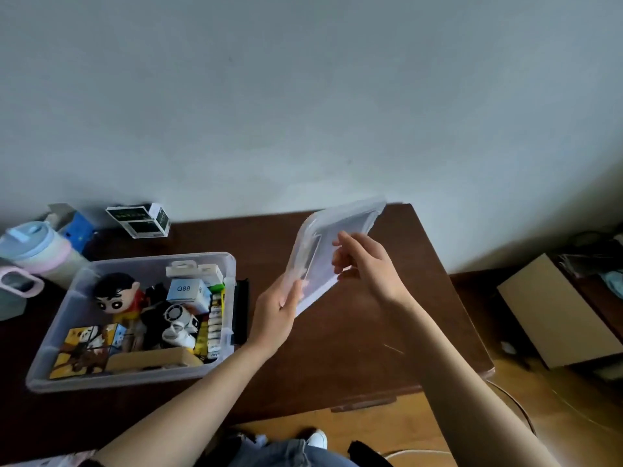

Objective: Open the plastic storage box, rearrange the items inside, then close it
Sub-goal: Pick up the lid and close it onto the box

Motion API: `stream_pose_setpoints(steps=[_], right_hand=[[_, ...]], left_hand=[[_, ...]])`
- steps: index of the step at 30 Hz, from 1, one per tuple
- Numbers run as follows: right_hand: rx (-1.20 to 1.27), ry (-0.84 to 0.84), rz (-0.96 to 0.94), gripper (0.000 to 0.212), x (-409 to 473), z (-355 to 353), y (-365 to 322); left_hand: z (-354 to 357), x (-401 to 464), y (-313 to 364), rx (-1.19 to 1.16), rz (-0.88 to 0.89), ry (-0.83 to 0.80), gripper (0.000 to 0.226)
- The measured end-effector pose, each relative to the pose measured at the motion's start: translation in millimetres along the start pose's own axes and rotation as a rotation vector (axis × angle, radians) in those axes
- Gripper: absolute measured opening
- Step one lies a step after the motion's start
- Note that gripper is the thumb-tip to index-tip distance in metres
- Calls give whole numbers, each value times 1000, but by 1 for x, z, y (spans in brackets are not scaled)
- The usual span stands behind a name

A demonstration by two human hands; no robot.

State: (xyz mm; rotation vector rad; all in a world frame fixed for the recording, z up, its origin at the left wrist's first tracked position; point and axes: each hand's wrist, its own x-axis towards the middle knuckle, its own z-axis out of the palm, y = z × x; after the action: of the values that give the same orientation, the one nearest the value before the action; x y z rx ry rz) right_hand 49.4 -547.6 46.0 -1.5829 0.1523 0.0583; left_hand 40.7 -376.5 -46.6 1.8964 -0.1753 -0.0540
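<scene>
Both hands gripped the lid [328, 251] above the table [371, 332], left hand [276, 313] at its near edge, right hand [365, 264] on its side, the box [60, 338] open beside them.

A domestic room, probably a bedroom or study, is shown. This is indicated by a dark wooden desk [387, 332] set against a plain wall [303, 96], a pastel drinking bottle [32, 251], and a cartoon figurine [116, 294] kept among household oddments.

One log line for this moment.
stage: lid off | clear plastic lid: held tilted above dark wooden table by left hand, right hand | clear plastic storage box: open, full
</scene>
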Motion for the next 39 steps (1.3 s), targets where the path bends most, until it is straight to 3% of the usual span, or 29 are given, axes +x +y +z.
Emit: stream_pose_setpoints(steps=[3,5,7,10,15,19,22,27,31,39], right_hand=[[-191,183,6,16,9,-1,15],[-315,360,63,9,16,-7,31],[-450,467,132,21,20,-13,48],[-646,558,210,40,24,-13,67],[-534,484,306,55,38,7,77],[-349,406,270,35,44,51,75],[-339,360,217,29,46,93,75],[-401,309,189,20,43,159,81],[-520,358,245,26,35,192,87],[-673,410,171,20,15,229,97]], left_hand=[[-8,10,18,-301,-148,158,31],[-18,15,23,-357,-214,246,17],[-36,18,23,-382,-296,281,13],[-69,17,13,-472,-319,197,24],[-119,13,-11,-579,-388,207,31],[-169,10,-34,-641,-444,240,39],[-211,10,-52,-558,-452,384,38],[-283,1,-83,-51,-422,602,33],[-318,-11,-99,192,-372,569,32],[-347,-24,-122,374,-352,471,29]])
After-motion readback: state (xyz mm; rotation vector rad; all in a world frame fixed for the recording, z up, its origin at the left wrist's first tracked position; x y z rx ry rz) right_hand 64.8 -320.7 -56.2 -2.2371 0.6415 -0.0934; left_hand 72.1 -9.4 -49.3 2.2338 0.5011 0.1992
